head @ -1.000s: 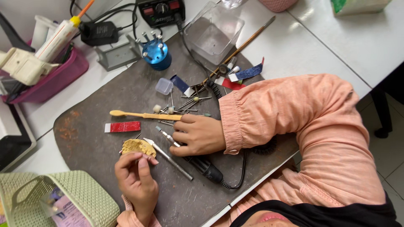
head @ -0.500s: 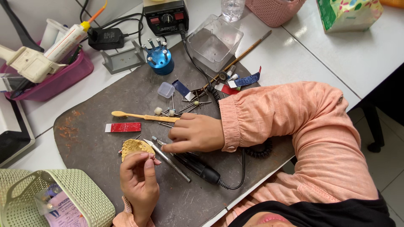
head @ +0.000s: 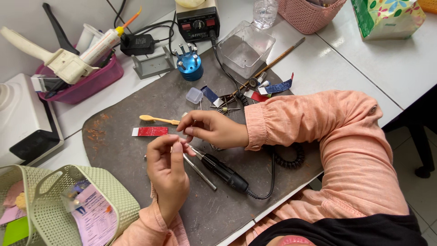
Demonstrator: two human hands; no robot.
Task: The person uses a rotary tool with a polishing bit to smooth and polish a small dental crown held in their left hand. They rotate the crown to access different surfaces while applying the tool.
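Hovering over a dark grey mat (head: 136, 155) on the white surface (head: 346, 68), both hands meet near the middle of the view. The left hand (head: 169, 171) is raised with its fingers curled and pressed together around something small; what it holds is hidden behind the fingers, so I cannot tell what it is. The right hand (head: 211, 128) reaches in from a peach sleeve (head: 314, 123), its thumb and forefinger pinched together just above the left hand's fingertips; whether they grip anything is too small to tell.

Just beneath the hands lies a black rotary handpiece (head: 223, 169) with a slim metal tip, tilted across the mat, its coiled black cable (head: 287, 159) looping off beside the sleeve. A thin metal rod (head: 200, 166) lies next to it. Near the right hand's knuckles are a small yellow spatula (head: 157, 119) and a red strip (head: 150, 131), both flat on the mat.

Farther back stand a blue bur holder (head: 189, 66), a small clear cap (head: 194, 95), a clear plastic tray (head: 246, 48), a long wooden-handled brush (head: 275, 61) and a black control box (head: 198, 23). A magenta bin (head: 91, 84) holds a cream dispensing gun (head: 59, 59). A pale green woven basket (head: 68, 200) sits at the lower left corner, and a pink basket (head: 309, 16) is at the top
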